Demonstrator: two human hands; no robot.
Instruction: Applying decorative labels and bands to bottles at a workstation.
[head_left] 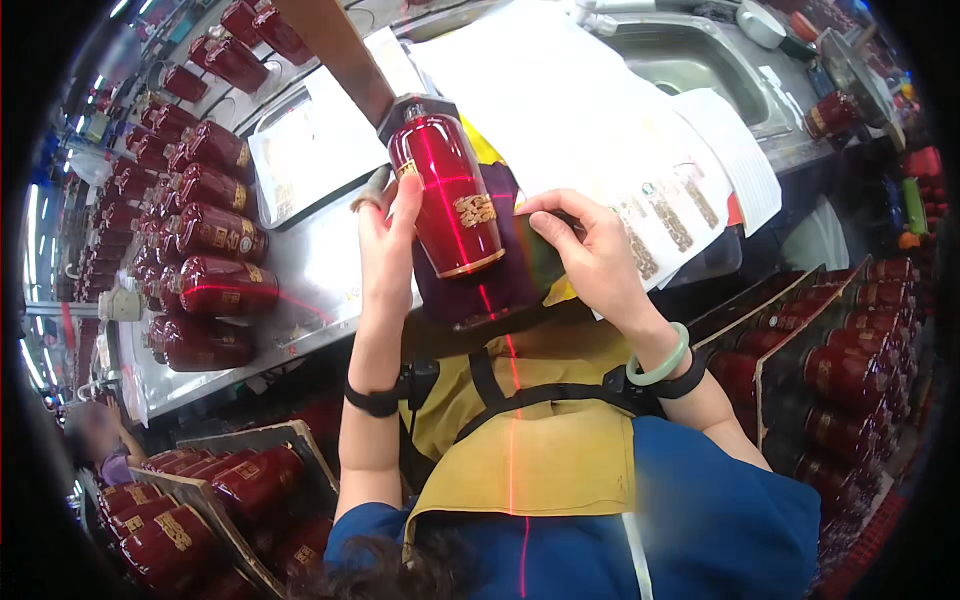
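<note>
A glossy dark-red bottle with gold decoration lies tilted on a dark cloth-covered rest, its neck toward a dark bracket. Beside the bottle's left side is my left hand, fingers stretched out; one fingertip wears a greyish cover, and another finger is at the glass. My right hand is to the right of the bottle, thumb and forefinger pinched together by the dark cloth's edge. Whatever sits between those fingertips is too small to make out. Red laser lines cross the bottle and my apron.
A wooden post rises behind the bracket. Many red bottles stand or lie on the metal table at left. White sheets with gold decals cover the right side, before a sink. Crates of bottles flank me.
</note>
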